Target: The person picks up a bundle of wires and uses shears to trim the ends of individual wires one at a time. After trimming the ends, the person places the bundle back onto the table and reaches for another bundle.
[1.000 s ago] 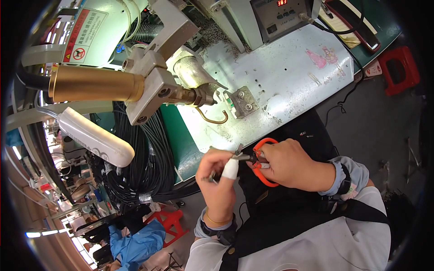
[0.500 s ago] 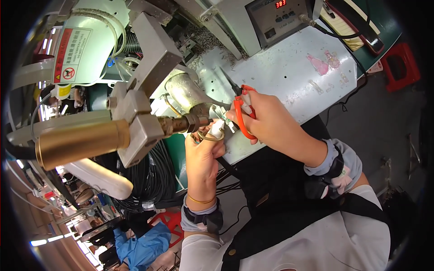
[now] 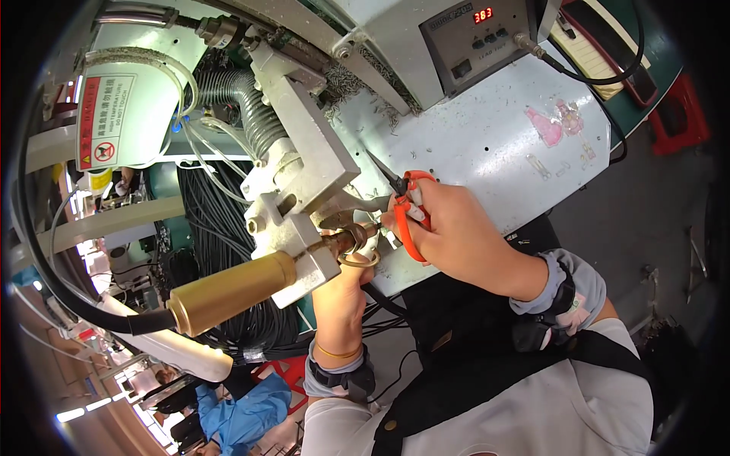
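My right hand (image 3: 456,235) is closed around the orange-red handles of a pair of scissors (image 3: 407,216). Their dark pointed blades reach toward the upper left over the metal worktop. My left hand (image 3: 342,292) is just below the brass-handled soldering iron (image 3: 232,292), whose tip end and clamp cover most of its fingers. The left thumb is bent in at the tip, next to a yellowish loop (image 3: 363,260). A small whitish piece (image 3: 391,237) shows between the two hands; what exactly the left fingers pinch is hidden.
A grey metal bracket (image 3: 312,144) and ribbed hose (image 3: 247,106) stand above the left hand. A control box (image 3: 479,45) with a red display sits at the back. Bundled black cables (image 3: 228,243) hang left. Metal clippings (image 3: 357,80) litter the worktop (image 3: 487,178). A person in blue (image 3: 243,410) is lower left.
The soldering iron and its bracket have shifted right and down in view, now covering more of my left hand. My right hand keeps hold of the scissors and has barely moved.
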